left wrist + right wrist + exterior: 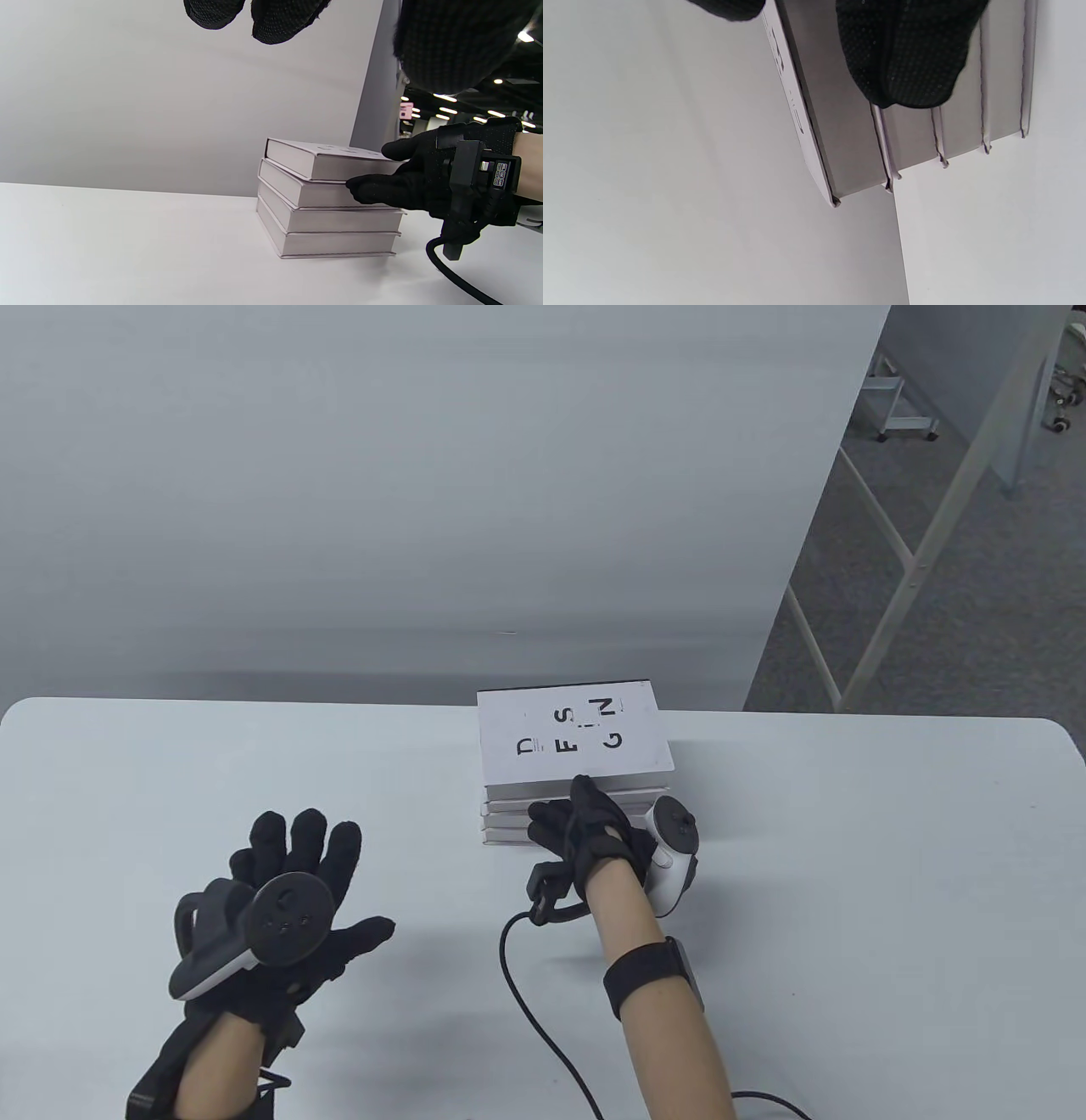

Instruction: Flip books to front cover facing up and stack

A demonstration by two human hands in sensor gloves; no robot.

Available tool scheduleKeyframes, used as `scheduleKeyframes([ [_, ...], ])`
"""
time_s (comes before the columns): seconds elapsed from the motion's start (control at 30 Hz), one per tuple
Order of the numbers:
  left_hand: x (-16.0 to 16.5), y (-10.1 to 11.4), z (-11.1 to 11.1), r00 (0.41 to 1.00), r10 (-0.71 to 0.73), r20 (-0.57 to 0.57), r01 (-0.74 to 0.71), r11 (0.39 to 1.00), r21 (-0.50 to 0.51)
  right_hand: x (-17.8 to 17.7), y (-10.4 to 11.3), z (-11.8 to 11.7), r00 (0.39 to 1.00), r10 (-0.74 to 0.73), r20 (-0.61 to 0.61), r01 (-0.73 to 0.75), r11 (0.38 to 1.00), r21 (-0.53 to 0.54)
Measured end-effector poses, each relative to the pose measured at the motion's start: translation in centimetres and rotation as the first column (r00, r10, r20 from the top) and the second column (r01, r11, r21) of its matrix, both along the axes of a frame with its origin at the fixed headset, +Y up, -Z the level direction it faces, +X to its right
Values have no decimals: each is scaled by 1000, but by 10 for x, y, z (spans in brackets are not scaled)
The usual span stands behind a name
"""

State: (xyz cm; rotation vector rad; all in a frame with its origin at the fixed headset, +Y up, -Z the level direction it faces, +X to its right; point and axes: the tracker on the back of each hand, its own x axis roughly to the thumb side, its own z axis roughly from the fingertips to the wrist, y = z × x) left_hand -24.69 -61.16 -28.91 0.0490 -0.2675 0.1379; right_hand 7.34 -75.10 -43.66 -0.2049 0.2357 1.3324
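Note:
A stack of several white books (507, 818) stands on the white table (848, 899) near its far edge. The top book (573, 734) lies cover up, with "DESIGN" in scattered letters, slightly skewed on the stack. My right hand (585, 827) is at the stack's near side. Its thumb lies on the top cover and its fingers (908, 59) press the page edges below, pinching the top book's near edge. The left wrist view shows the stack (331, 224) and that hand (407, 186). My left hand (297, 874) is open and empty over the table, left of the stack.
A grey partition wall (382, 475) rises right behind the table's far edge. A black cable (526, 984) runs from my right wrist across the table toward me. Beyond the table's right side are carpet floor and white table frames (899, 560).

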Motion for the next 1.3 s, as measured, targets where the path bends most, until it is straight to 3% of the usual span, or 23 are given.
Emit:
scheduleKeyframes([
  [0.1, 3, -3, -2, 1000, -17, 0, 17, 1000, -13, 0, 1, -1, 999, -3, -35, 5, 998, 61],
  [0.17, 6, -5, -3, 1000, -29, 4, 29, 999, -21, -2, 6, -5, 990, 4, -142, 26, 977, 212],
  [0.3, 11, -9, -4, 999, -50, 11, 50, 998, -28, -4, 12, 1, 959, 217, -181, -168, 953, 253],
  [0.47, 17, -14, -6, 997, -73, 16, 74, 996, -46, -3, 11, 13, 975, 88, -202, -42, 974, 221],
  [0.67, 31, -21, -7, 993, -102, 54, 102, 995, -5, 19, 18, 33, 932, 320, -169, -244, 900, 361],
  [0.77, 43, -29, -8, 989, -126, 76, 123, 992, 42, 32, 28, 47, 862, 498, -96, -406, 792, 457],
  [0.87, 53, -38, -10, 984, -149, 100, 145, 988, 45, 43, 37, 64, 729, 685, 11, -573, 601, 558],
  [1.03, 64, -54, -14, 975, -186, 123, 183, 983, 35, 59, 44, 90, 570, 819, 65, -652, 403, 642],
  [1.07, 65, -56, -15, 974, -188, 124, 185, 982, 35, 61, 44, 92, 553, 830, 65, -658, 388, 646],
  [1.2, 69, -65, -17, 971, -216, 101, 212, 976, 50, 76, 44, 107, 360, 928, 92, -714, 211, 667],
  [1.3, 70, -71, -19, 967, -233, 101, 230, 972, 40, 89, 42, 116, 264, 959, 105, -730, 128, 671],
])
